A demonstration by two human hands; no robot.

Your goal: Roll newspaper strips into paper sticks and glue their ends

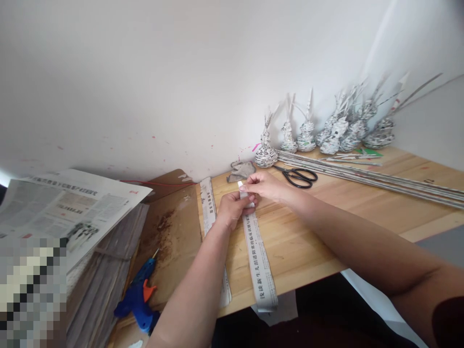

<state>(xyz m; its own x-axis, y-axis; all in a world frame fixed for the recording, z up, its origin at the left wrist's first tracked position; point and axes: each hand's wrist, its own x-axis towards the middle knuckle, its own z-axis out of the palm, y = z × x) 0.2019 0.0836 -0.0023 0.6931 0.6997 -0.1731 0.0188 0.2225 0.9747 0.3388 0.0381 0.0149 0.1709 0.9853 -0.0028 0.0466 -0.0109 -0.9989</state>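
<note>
A long newspaper strip [258, 256] lies on the wooden table [326, 232], running from its front edge toward the wall. My left hand [232, 209] pinches the strip's far end, fingers closed on it. My right hand [266, 184] meets it from the right and grips the same folded end with fingertips pressed together. A second newspaper strip [208, 205] lies flat just left of my left hand.
Black scissors [299, 176] and a grey crumpled scrap [242, 170] lie behind my hands. Several woven newspaper figures [335, 133] stand by the wall, with rolled paper sticks [380, 179] before them. A blue glue gun [139, 295] and a newspaper stack [68, 208] sit at left.
</note>
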